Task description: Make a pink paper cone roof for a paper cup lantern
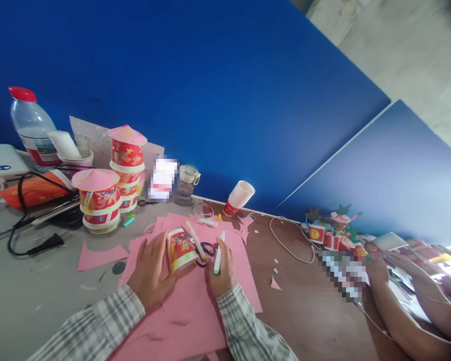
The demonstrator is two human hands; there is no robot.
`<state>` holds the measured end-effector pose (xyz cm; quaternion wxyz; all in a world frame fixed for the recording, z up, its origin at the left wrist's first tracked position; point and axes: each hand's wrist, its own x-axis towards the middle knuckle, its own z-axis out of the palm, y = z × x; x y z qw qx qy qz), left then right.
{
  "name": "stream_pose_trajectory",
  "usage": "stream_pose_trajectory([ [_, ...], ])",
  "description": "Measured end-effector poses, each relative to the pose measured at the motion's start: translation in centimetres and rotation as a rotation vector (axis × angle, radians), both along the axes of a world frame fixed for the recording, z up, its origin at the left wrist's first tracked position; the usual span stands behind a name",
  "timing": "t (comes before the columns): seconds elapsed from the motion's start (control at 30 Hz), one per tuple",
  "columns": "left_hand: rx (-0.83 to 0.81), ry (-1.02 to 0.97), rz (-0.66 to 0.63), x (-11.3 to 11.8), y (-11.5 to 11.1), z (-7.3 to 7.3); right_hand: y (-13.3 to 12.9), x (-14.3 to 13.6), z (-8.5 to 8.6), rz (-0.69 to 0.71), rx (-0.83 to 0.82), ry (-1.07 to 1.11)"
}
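My left hand [153,275] curves round the near left side of a red and yellow printed paper cup [182,249], thumb and fingers against it. The cup lies tilted over a stack of pink paper [188,316]. In my right hand [222,271] is a white marker [218,254] with a green end pointing down towards me. Between the two hands lie a pair of scissors [200,262] with dark handles and a marker with a yellow end [196,239]. Part of the scissors is hidden by that marker and the cup.
Towers of cups with pink paper roofs [96,180] stand at left, near a plastic bottle [33,125] and a black plug [47,244]. Behind are a glass jar [186,188] and stacked paper cups [238,198]. Another person's arms [394,306] rest at right.
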<state>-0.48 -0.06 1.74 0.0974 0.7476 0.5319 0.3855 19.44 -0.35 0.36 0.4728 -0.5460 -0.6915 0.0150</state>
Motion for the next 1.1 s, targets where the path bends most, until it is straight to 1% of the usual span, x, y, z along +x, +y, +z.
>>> stream_pose_trajectory([
  [0.1, -0.036, 0.056, 0.048, -0.2, 0.3, -0.8, 0.3, 0.1, -0.3, 0.020, -0.016, -0.018],
  [0.17, -0.060, 0.076, 0.079, -0.3, 0.4, -1.1, 0.4, 0.0, -0.3, 0.038, -0.031, -0.031],
  [0.3, -0.096, 0.104, 0.118, -0.3, 0.6, -0.9, 0.4, -0.3, -0.3, 0.055, -0.049, -0.051],
  [0.47, -0.114, 0.107, 0.161, -0.2, 0.8, -0.8, 0.5, -0.2, -0.2, 0.036, -0.028, -0.040],
  [0.63, -0.105, 0.121, 0.178, -0.3, 1.0, -1.0, 0.6, 0.4, 0.0, 0.025, -0.002, -0.021],
  [0.77, -0.109, 0.143, 0.183, -0.3, 1.1, -1.2, 0.8, 0.9, -0.2, 0.007, -0.002, -0.002],
  [0.9, -0.100, 0.141, 0.180, -0.4, 1.1, -1.4, 2.0, 2.2, -0.4, -0.045, -0.006, 0.010],
  [1.0, -0.071, 0.129, 0.168, -0.4, 1.1, -1.5, 3.6, 3.9, -0.2, -0.100, -0.022, -0.004],
  [1.1, -0.042, 0.116, 0.157, -0.4, 1.1, -1.7, 5.2, 5.4, -0.1, -0.122, -0.064, -0.050],
])
